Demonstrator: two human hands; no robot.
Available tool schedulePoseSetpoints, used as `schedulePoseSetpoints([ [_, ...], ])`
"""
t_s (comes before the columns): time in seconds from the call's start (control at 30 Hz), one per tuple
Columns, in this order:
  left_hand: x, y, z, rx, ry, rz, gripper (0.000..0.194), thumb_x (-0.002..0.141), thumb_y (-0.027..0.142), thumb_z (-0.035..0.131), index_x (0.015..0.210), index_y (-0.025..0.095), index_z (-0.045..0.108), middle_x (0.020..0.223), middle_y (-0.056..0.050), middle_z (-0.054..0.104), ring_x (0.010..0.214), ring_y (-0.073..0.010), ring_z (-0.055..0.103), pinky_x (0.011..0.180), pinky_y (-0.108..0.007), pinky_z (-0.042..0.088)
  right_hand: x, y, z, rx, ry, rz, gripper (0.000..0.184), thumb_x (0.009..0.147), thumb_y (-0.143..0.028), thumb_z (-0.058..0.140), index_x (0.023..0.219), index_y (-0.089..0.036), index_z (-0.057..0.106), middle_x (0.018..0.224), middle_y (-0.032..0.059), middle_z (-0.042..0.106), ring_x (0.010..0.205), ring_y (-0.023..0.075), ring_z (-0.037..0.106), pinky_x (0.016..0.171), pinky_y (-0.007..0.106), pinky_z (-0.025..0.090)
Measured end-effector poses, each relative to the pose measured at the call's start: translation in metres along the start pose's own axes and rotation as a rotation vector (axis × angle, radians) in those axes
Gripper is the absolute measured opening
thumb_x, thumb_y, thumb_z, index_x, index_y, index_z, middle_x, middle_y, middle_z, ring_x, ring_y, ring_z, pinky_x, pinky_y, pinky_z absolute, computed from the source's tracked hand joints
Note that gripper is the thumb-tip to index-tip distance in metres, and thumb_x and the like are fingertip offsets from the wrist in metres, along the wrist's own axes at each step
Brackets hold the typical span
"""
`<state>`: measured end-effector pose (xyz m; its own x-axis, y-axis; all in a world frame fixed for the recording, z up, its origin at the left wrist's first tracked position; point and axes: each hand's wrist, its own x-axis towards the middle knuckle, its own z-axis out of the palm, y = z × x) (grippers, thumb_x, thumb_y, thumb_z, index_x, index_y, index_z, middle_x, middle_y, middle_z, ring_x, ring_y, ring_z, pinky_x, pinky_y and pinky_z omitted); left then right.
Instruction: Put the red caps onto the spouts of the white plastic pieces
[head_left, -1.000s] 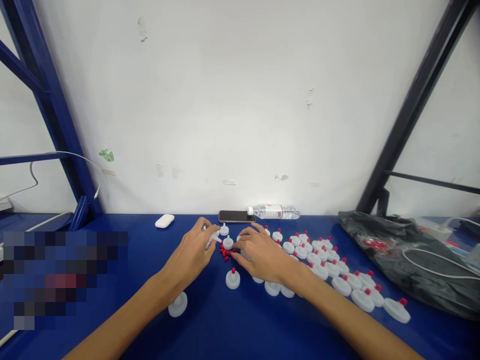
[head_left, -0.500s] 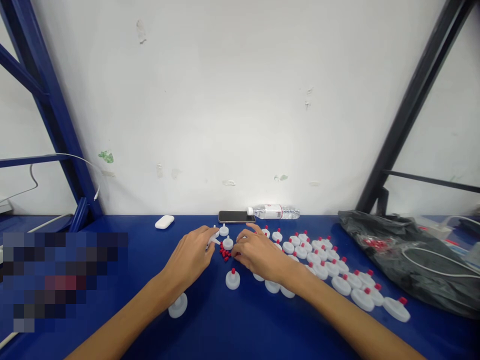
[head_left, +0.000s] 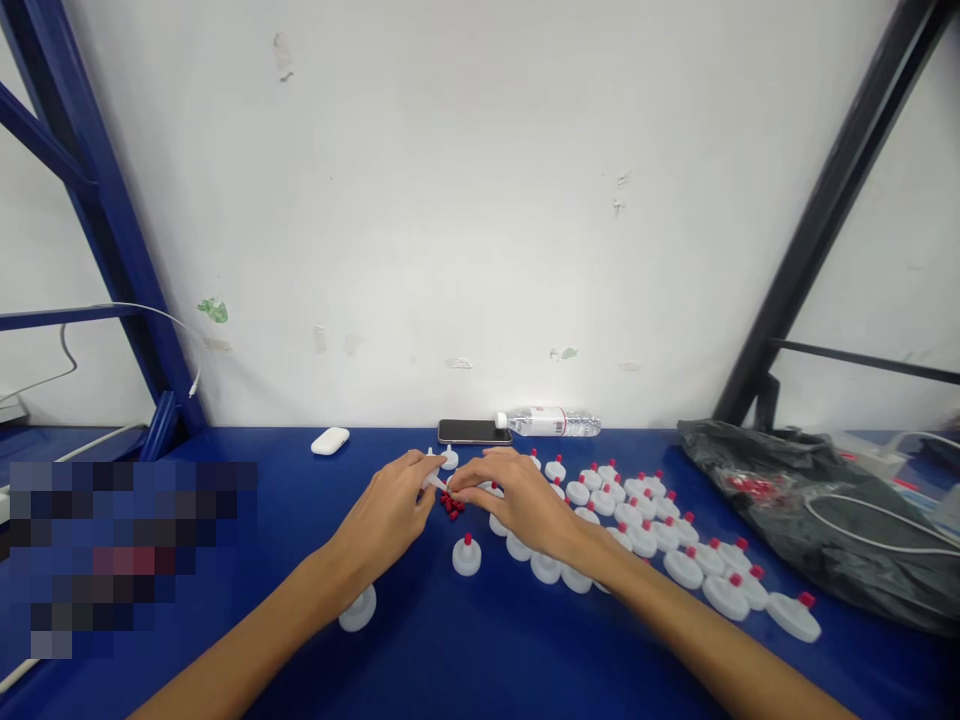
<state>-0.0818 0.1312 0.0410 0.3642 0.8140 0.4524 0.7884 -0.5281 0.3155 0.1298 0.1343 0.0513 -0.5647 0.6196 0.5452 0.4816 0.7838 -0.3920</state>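
Note:
My left hand is closed around a white nozzle lid, its spout pointing right. My right hand pinches its fingertips together at the tip of that spout; whatever they hold is hidden. Just below the fingertips lies a small pile of red tip caps. A white lid with a bare spout stands behind the hands. Nearer to me is a white lid with a red tip. Another white lid shows partly from behind my left forearm.
Several red-tipped white lids spread across the right of the blue table. A phone and a lying water bottle are by the wall. A white case sits left, a black plastic bag right.
My right hand has moved left and slightly up from beside the red caps to the spout tip in my left hand. The left hand has hardly moved.

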Motion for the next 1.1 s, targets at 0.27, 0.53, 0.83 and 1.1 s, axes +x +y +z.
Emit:
schedulePoseSetpoints([
  [0.27,0.0,0.005,-0.001,-0.044,-0.034,-0.007,0.025,0.099,0.031,0.062,0.121,0.018,0.065,0.121,-0.008,0.069,0.105,-0.022,0.068,0.094,-0.046,0.056,-0.001,-0.002,0.003,0.023,0.051,0.008,0.007,0.096,-0.025,0.068,0.1,-0.026,0.074,0.094,-0.0019,0.079,0.086,0.0173,0.068,0.092,0.034,0.044],
  [0.53,-0.001,0.018,-0.009,-0.241,-0.079,-0.026,0.021,0.1,0.035,0.061,0.11,0.017,0.068,0.1,-0.003,0.071,0.086,-0.0172,0.069,0.082,-0.038,0.058,0.001,-0.006,0.002,0.098,0.077,0.054,0.01,0.098,-0.031,0.066,0.098,-0.027,0.075,0.092,-0.0015,0.08,0.086,0.0186,0.072,0.086,0.032,0.049],
  [0.83,0.002,0.027,-0.03,-0.695,-0.207,-0.096,0.042,0.099,0.049,0.056,0.122,0.017,0.067,0.1,-0.006,0.075,0.092,-0.0216,0.071,0.08,-0.037,0.056,0.003,-0.019,-0.008,0.36,0.144,0.22,0.008,0.09,-0.027,0.072,0.097,-0.024,0.072,0.086,-0.0016,0.076,0.084,0.0175,0.072,0.081,0.029,0.051],
  [1.1,0.007,0.026,-0.029,-0.916,-0.308,-0.239,0.039,0.095,0.046,0.066,0.119,0.016,0.068,0.099,-0.005,0.075,0.093,-0.0204,0.071,0.081,-0.037,0.055,0.004,-0.009,-0.006,0.488,0.104,0.235,0.023,0.092,-0.042,0.069,0.084,-0.021,0.074,0.082,0.0006,0.075,0.079,0.0181,0.069,0.076,0.029,0.051],
])
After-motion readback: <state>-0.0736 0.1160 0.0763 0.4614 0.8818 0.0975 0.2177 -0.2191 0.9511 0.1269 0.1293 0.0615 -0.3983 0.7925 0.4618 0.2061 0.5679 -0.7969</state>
